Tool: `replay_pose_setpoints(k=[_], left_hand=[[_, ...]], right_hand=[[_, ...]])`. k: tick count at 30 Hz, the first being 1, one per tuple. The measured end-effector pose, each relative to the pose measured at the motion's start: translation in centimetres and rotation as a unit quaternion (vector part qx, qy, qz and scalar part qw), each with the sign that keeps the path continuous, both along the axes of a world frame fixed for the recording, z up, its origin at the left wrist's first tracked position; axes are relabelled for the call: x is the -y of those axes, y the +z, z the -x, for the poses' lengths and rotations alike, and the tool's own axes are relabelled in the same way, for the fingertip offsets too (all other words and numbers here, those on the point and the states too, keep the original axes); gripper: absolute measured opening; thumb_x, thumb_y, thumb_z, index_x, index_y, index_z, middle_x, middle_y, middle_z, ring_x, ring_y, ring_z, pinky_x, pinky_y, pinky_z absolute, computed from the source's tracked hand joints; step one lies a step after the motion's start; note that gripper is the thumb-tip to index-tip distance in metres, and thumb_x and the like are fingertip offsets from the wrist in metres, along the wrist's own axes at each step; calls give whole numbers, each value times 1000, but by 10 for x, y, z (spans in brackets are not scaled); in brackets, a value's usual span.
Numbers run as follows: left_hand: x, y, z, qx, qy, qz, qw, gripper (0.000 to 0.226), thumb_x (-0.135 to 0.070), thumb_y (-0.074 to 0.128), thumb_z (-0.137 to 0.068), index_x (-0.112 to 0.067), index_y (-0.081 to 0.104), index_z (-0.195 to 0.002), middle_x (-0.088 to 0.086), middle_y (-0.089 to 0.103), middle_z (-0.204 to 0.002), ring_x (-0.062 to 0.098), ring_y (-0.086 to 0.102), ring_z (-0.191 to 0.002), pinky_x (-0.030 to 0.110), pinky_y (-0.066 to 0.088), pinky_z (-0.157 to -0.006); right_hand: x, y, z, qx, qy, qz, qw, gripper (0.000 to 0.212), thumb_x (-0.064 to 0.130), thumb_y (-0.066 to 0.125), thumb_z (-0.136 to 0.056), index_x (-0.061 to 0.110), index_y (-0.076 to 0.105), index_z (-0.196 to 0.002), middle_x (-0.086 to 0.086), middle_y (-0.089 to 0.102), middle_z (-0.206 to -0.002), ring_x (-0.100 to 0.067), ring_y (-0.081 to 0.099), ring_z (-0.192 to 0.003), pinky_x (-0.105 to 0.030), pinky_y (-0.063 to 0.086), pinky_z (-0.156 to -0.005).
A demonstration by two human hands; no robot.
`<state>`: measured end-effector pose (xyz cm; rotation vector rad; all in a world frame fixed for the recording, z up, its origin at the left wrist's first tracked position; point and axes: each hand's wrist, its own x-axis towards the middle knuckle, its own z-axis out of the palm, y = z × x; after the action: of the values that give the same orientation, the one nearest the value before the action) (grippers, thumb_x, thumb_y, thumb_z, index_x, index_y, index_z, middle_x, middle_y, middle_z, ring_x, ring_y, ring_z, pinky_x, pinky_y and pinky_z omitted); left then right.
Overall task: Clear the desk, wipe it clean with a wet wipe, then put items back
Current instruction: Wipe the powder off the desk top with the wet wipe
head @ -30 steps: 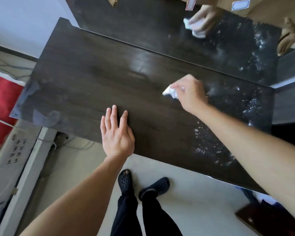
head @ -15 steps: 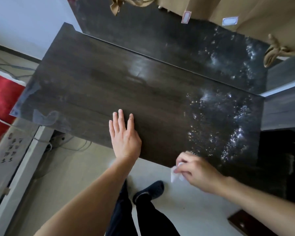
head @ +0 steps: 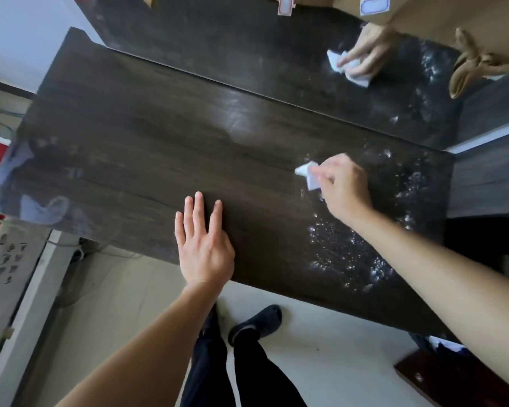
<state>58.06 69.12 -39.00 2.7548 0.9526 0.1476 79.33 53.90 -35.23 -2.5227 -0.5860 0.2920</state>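
- Dark wood-grain tabletop (head: 135, 148) was seen from above, bare of items, with a glossy dark panel (head: 232, 48) behind it mirroring the scene.
- The left hand (head: 202, 242) was laid flat and open near the front edge, fingers spread, nothing held; it was judged to be there to brace the body.
- The right hand (head: 343, 186) was closed around a crumpled white wet wipe (head: 307, 173), which was pressed to the surface towards the right half.
- Shiny wet speckles (head: 350, 254) were spread over the right side, near the wipe.
- The clearing step was judged done and the wiping under way, with the left part apparently not yet reached.
- 1 dark shoe (head: 256, 323) was visible on the pale floor below.
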Motion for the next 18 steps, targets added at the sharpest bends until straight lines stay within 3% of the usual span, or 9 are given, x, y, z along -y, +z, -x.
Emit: replay_pose_setpoints(k=[2,4,7,9,11,15,18], left_hand=[[1,1,0,-1,5,2,1000,51,-19,30,-89,-12,49,-135,19,31,-152,34,21,-143,49,15,-117],[1,2,-2,0,8,-2,1000,51,-19,30,-88,-12,50,-135,19,32,-151,34,21,-143,49,15,-117],[1,2,-2,4,9,-2,1000,51,-19,31,-88,-12,51,-134,19,33,-151,35,22,-143,48,15,-117],[1,2,-3,6,9,-5,1000,50,-18,32,-88,-12,51,-134,19,33,-151,35,23,-142,48,15,-117],[2,2,-2,6,7,-5,1000,50,-18,32,-88,-13,50,-134,18,32,-151,34,23,-143,47,15,-117],[0,1,0,5,6,-7,1000,50,-18,33,-88,-13,50,-135,18,32,-152,34,21,-143,47,14,-117],[1,3,-1,15,7,-4,1000,51,-19,31,-88,-12,51,-135,19,33,-151,33,21,-143,47,14,-117]], right_hand=[[17,25,27,-136,127,36,982,10,19,68,-84,17,77,-79,1,63,-85,-15,60,-74,-28,48,-67],[19,40,24,-192,133,32,972,6,21,71,-82,20,77,-80,7,63,-80,-7,58,-69,-26,45,-64],[-9,28,-32,-46,-67,-26,996,14,14,65,-79,21,76,-83,6,66,-74,-11,61,-65,-19,42,-61],[-37,10,-61,17,-180,-35,983,24,11,55,-80,16,76,-91,-7,71,-90,-26,65,-86,-25,45,-73],[-57,-7,-58,22,-188,-27,982,25,7,53,-81,11,74,-94,-14,65,-103,-32,60,-97,-32,43,-82],[-26,-6,21,43,13,-30,999,9,2,60,-84,3,70,-81,-15,59,-88,-29,56,-79,-30,40,-67],[32,16,85,-89,217,27,972,15,4,63,-85,13,75,-89,0,55,-83,-14,51,-74,-25,38,-64]])
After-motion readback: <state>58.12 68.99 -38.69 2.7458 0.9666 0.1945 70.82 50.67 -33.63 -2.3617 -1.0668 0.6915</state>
